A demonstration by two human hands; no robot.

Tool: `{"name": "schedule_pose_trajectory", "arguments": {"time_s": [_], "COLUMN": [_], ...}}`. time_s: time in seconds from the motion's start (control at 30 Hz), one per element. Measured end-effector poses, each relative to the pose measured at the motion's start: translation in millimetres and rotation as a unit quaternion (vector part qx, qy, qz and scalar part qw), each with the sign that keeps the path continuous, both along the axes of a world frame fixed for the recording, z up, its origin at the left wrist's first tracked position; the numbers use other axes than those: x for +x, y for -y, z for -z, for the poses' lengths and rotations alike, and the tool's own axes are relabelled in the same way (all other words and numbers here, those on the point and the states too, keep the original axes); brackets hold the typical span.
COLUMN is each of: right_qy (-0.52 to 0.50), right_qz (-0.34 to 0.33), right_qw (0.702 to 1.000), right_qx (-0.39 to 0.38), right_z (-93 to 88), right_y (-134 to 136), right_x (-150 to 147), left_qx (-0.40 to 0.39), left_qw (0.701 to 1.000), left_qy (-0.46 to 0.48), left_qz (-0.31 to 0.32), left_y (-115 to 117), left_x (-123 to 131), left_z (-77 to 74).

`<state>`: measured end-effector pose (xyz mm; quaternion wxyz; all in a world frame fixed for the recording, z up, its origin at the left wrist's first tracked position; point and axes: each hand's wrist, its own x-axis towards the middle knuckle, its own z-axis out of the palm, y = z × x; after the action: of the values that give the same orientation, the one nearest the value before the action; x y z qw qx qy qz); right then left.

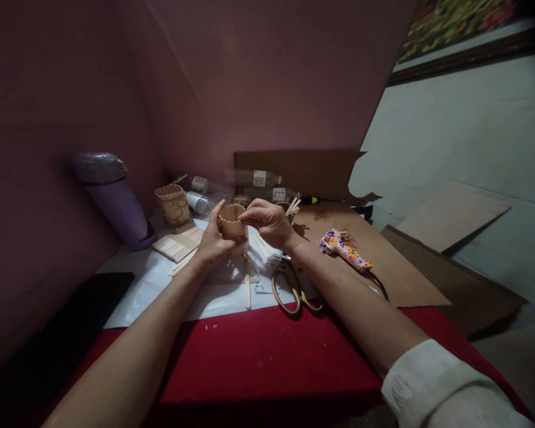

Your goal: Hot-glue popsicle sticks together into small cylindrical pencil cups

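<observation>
A small round cup made of wooden craft sticks (232,227) is held up over the white sheet (209,303). My left hand (214,238) grips its left side, thumb and fingers around the wall. On the right, my right hand (267,221) has its fingers pinched at the cup's rim; whether a small piece is between the fingertips I cannot make out. Below the cup a loose craft stick (248,285) lies on the sheet. Scissors with gold handles (289,291) rest beside my right forearm.
A finished-looking stick cup (173,205) stands back left behind a stack of craft sticks (178,242). Plastic bottles (254,178) lie along the back. A flower-patterned glue gun (345,249) with its cord rests on cardboard (401,285) at right. A purple container (116,202) leans at left.
</observation>
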<state>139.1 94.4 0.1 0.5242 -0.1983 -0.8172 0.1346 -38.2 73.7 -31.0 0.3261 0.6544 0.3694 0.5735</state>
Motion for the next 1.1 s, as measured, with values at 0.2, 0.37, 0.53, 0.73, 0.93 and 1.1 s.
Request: {"name": "schedule_pose_trajectory", "arguments": {"time_s": [0.2, 0.37, 0.53, 0.73, 0.93, 1.1], "right_qy": [-0.004, -0.015, -0.049, -0.105, -0.090, -0.057], "right_qz": [0.001, -0.003, 0.016, 0.033, -0.001, -0.038], "right_qw": [1.000, 1.000, 0.998, 0.989, 0.990, 0.989], "right_qx": [-0.001, -0.011, -0.042, -0.098, -0.110, -0.129], "right_z": [1.2, 3.1, 3.7, -3.8, -9.8, -9.7], "right_y": [-1, -2, -3, -2, 11, 24], "right_x": [0, 0, -2, -1, -7, -15], "left_qx": [0.024, 0.031, 0.014, -0.106, -0.190, -0.209], "left_qw": [0.998, 0.998, 0.998, 0.978, 0.944, 0.921], "left_qy": [-0.038, -0.035, -0.010, 0.178, 0.263, 0.317], "left_qz": [-0.053, -0.051, -0.065, -0.032, 0.062, 0.086], "left_y": [1, 1, -4, 8, 26, 28], "left_x": [3, 3, 1, -2, 2, 9], "left_z": [0.4, 2.1, 4.1, -18.8, -36.1, -36.4]}}
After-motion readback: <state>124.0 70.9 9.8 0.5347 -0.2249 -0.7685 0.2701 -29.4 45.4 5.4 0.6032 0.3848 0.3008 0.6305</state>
